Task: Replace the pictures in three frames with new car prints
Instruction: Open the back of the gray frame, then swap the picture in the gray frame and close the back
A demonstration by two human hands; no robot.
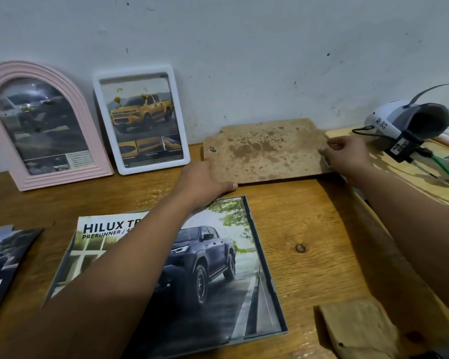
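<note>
A stained brown backing board [266, 151] lies at the back of the wooden table [309, 229] against the wall. My left hand [202, 182] grips its near left corner and my right hand [347, 156] holds its right edge. In front of it a grey frame [275, 294] lies face down with a Hilux truck print [208, 268] resting in it, partly under my left forearm. A pink arched frame [43, 125] and a white frame [140, 120] stand against the wall, each showing a car picture.
Another car brochure [3, 265] lies at the left edge. A brown board piece [360, 330] sits at the near right. A white headset with cables [410, 125] rests on a second table to the right.
</note>
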